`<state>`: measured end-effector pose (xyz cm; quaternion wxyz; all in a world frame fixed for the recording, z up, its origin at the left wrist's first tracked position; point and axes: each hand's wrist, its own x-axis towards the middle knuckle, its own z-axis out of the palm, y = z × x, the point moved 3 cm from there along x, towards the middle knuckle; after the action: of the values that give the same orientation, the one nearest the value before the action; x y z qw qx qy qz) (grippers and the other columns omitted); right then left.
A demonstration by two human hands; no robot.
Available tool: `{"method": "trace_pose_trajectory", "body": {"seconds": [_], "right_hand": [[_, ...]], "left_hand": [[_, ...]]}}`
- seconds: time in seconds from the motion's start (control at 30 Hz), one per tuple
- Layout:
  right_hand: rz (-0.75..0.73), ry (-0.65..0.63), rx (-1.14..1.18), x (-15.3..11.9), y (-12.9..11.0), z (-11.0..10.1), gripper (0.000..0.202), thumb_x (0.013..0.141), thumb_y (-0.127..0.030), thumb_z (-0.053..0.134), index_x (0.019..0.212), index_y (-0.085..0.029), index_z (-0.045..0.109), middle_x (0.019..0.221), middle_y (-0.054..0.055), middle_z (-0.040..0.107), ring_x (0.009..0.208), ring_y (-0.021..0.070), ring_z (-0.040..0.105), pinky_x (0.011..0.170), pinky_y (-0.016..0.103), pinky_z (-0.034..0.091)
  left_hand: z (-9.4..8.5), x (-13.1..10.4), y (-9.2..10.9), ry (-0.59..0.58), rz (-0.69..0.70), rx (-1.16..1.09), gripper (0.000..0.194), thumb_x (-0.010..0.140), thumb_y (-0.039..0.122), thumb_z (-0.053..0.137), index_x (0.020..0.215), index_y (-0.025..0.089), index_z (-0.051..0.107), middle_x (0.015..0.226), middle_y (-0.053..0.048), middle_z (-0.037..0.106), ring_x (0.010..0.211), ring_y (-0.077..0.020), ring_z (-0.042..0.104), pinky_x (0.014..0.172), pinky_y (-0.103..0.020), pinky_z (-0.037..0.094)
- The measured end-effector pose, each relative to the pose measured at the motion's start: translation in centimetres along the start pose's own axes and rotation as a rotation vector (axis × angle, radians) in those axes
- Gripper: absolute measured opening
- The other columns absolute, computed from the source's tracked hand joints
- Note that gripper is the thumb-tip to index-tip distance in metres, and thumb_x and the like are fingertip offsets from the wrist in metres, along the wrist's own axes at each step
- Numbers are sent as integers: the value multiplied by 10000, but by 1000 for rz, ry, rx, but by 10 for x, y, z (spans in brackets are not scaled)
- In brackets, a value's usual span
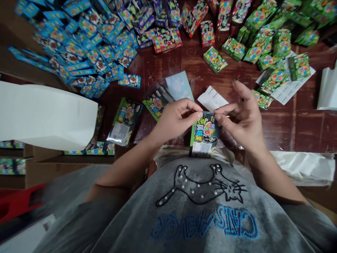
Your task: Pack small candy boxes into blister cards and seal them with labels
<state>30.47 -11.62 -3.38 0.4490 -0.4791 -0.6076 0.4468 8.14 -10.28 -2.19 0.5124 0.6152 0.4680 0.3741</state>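
Observation:
My left hand [177, 117] and my right hand [242, 112] both pinch the top edge of a small dark printed packet [205, 135] held upright just above my lap. A white paper slip [212, 99] lies on the dark wooden table [302, 123] right behind my fingers. Two similar flat packets [125, 121] [156, 102] and a pale card [179, 86] lie on the table to the left of my hands.
Heaps of small boxes cover the far table: blue ones [79, 45] at left, purple and red ones [168, 28] in the middle, green ones [265, 42] at right. A white sheet [44, 116] lies at left, white bags [302, 167] at right, cardboard boxes [52, 165] below left.

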Motion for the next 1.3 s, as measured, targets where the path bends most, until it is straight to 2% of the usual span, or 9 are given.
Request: {"method": "trace_pose_trajectory", "body": {"seconds": [0.17, 0.37, 0.53, 0.67, 0.83, 1.07, 1.17, 1.23, 1.3], "right_hand": [[29, 1, 56, 7, -1, -4, 950, 881, -518, 882, 1678, -359, 389, 1099, 17, 839, 915, 223, 815, 880, 397, 703], [-29, -161, -10, -4, -10, -21, 678, 994, -403, 770, 1619, -353, 513, 1219, 38, 810, 1107, 234, 800, 1026, 451, 664], [-93, -326, -216, 26, -39, -37, 212, 952, -443, 792, 1082, -280, 752, 1091, 44, 762, 993, 216, 727, 932, 401, 606], [-86, -609, -463, 50, -53, -23, 191, 936, -450, 739, 945, -260, 714, 938, 24, 733, 881, 213, 690, 866, 393, 543], [-164, -552, -660, 52, -51, -11, 226, 928, -399, 733, 1071, -231, 684, 1070, 70, 710, 984, 244, 678, 901, 401, 535], [-418, -438, -558, 46, -51, -4, 118, 1024, -418, 718, 1085, -321, 749, 1005, 51, 688, 960, 264, 706, 856, 447, 568], [-420, -475, -477, 63, -44, 21, 277, 1041, -480, 670, 1287, -389, 759, 1155, 75, 732, 1099, 296, 723, 960, 499, 604], [-415, -466, -516, 77, -37, 47, 495, 1051, -581, 601, 1485, -353, 675, 1359, 116, 698, 1301, 345, 670, 1114, 560, 568], [-375, -496, -639, 91, -27, 79, 732, 1031, -641, 589, 1633, -228, 537, 1527, 176, 622, 1445, 401, 577, 1226, 612, 487]], "left_hand": [[-4, 7, 6, -25, -47, 46, 223, 932, 393, 799, 930, 171, 789, 911, -28, 812, 855, -170, 749, 816, -289, 587], [-4, 3, -8, -72, 60, -43, 213, 889, 383, 863, 958, 197, 786, 1051, -60, 838, 957, -180, 791, 898, -310, 626], [1, 3, -6, -64, 145, 23, 99, 938, 281, 792, 920, 185, 776, 1009, -57, 830, 916, -159, 775, 876, -289, 607], [2, 4, 0, -72, 166, 91, 90, 959, 270, 766, 935, 186, 787, 982, -50, 829, 889, -153, 764, 855, -282, 590], [-1, -1, -2, -51, 153, 84, 64, 965, 251, 755, 983, 193, 776, 1020, -44, 817, 923, -154, 755, 868, -282, 581], [8, -35, -9, 5, 121, -72, 277, 1034, 236, 636, 1310, 222, 655, 1290, -81, 754, 1085, -185, 749, 901, -303, 616], [-38, -43, -16, 212, 170, 41, 304, 1052, 286, 638, 1353, 251, 629, 1376, -85, 727, 1187, -214, 735, 1019, -381, 616], [-96, -48, -25, 436, 150, 165, 325, 1030, 308, 684, 1344, 272, 604, 1409, -74, 711, 1234, -216, 717, 1087, -434, 601], [-160, -52, -41, 573, -19, 240, 321, 1036, 309, 684, 1334, 292, 566, 1330, -33, 749, 1167, -183, 729, 1093, -463, 607]]}}
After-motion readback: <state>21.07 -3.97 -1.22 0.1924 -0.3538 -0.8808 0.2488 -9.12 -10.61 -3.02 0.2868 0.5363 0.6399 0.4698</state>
